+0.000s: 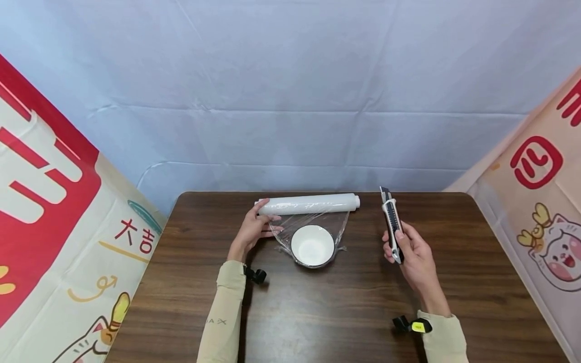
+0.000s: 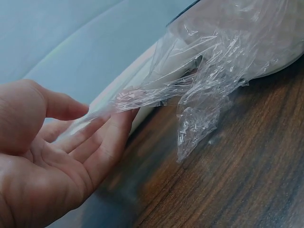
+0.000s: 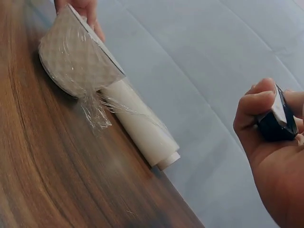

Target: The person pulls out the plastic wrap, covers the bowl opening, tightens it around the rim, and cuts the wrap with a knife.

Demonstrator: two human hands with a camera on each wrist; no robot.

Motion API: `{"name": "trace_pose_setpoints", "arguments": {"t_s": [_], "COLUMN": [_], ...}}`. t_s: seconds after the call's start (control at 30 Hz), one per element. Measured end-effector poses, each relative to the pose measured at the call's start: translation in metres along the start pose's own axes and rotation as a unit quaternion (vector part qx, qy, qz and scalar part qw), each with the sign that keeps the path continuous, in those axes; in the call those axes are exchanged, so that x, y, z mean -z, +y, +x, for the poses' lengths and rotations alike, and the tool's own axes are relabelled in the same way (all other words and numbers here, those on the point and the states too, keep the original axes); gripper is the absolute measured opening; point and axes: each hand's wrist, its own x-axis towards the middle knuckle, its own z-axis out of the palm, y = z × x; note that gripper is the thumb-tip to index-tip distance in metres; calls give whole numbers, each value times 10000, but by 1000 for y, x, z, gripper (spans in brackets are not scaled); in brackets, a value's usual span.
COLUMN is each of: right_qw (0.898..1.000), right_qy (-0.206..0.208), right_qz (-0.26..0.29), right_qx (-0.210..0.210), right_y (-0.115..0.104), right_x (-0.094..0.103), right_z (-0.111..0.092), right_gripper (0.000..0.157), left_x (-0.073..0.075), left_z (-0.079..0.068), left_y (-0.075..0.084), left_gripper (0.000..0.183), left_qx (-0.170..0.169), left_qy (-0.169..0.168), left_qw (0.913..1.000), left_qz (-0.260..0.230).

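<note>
Cling film point(image 2: 209, 71), likely flimsy, best edge-held: my left hand point(image 1: 250, 229), nine o'clock, is touching loose-fingered; right hand point(image 1: 415, 253), three o'clock, gripping knife point(image 1: 391, 219).

A hand could pass over the wide strip of table point(image 1: 354, 297) between the bowl point(image 1: 313, 245) and the utility knife point(image 1: 392, 220) in the right hand point(image 1: 416, 254), or reach the bowl's near side over bare wood. Behind the bowl, stretched cling film point(image 1: 331, 222) bars the gap to the cling film roll point(image 1: 310, 204); the left hand point(image 1: 252, 230) blocks the roll's left end, and a cloth backdrop point(image 1: 290, 111) closes the far edge.
</note>
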Motion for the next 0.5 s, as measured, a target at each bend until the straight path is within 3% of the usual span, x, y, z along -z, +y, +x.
{"name": "trace_pose_setpoints", "arguments": {"t_s": [0.17, 0.27, 0.37, 0.5], "right_qw": [9920, 9827, 9750, 9705], "right_qy": [665, 779, 545, -116], "right_qz": [-997, -1588, -2078, -2370], "right_qx": [-386, -556, -564, -424], "right_y": [-4, -6, -7, -6], "right_x": [-5, -6, -7, -9], "right_z": [6, 10, 17, 27], "right_gripper": [28, 24, 25, 32], "left_x": [0, 0, 1, 3], "left_z": [0, 0, 1, 2], "left_y": [1, 2, 3, 1], "left_gripper": [65, 66, 66, 64], "left_qx": [-36, -26, 20, 68], "left_qy": [22, -28, -74, -77], "left_qw": [10000, 10000, 10000, 9999], "left_qz": [-16, -10, -33, -22]}}
